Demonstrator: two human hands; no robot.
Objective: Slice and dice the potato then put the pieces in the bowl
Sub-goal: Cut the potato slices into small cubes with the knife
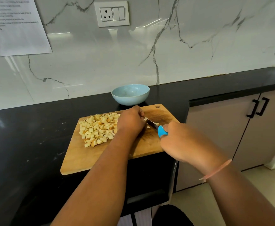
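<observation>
R hand (182,141) grips knife (156,128), blade aimed far-left at L hand (131,119) pinching potato bit (145,118)

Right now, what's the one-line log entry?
left hand holds potato piece | right hand grips knife, dicing | potato cubes piled on cutting board | bowl empty

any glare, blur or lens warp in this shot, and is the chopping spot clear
Head view: streaks of glare cross the marble backsplash; the wide lens bows the black counter; print on the paper sheet is too soft to read; the diced potato pile is sharp; the left hand hides most of what the knife in the right hand cuts.
</observation>
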